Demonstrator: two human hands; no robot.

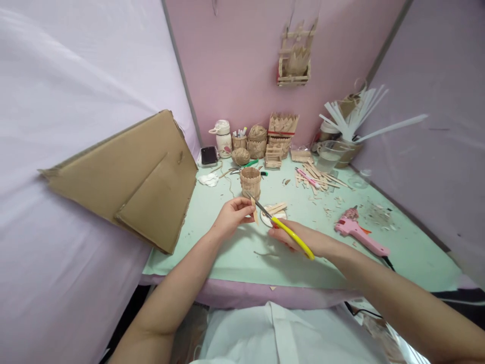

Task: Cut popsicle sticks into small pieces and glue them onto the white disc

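Observation:
In my left hand (pixel 238 215) a short wooden craft stick (pixel 255 212) is pinched between thumb and fingers. My right hand (pixel 293 235) grips scissors (pixel 291 236) with yellow handles, and their blades reach to the upper end of the stick. Whether the blades touch the wood I cannot tell. Just beyond the blades stands a small round basket (pixel 250 182) made of wooden pieces. Partly behind my right hand lies a round white dish (pixel 268 216) with some craft sticks (pixel 278 208) on it.
A pink glue gun (pixel 361 236) lies at the right, its cord running off the edge. Loose craft sticks (pixel 322 178) are heaped behind it. A cardboard panel (pixel 151 177) leans at the left. A bottle (pixel 223 139), twine balls (pixel 240 156) and stick-built boxes (pixel 279 144) line the wall.

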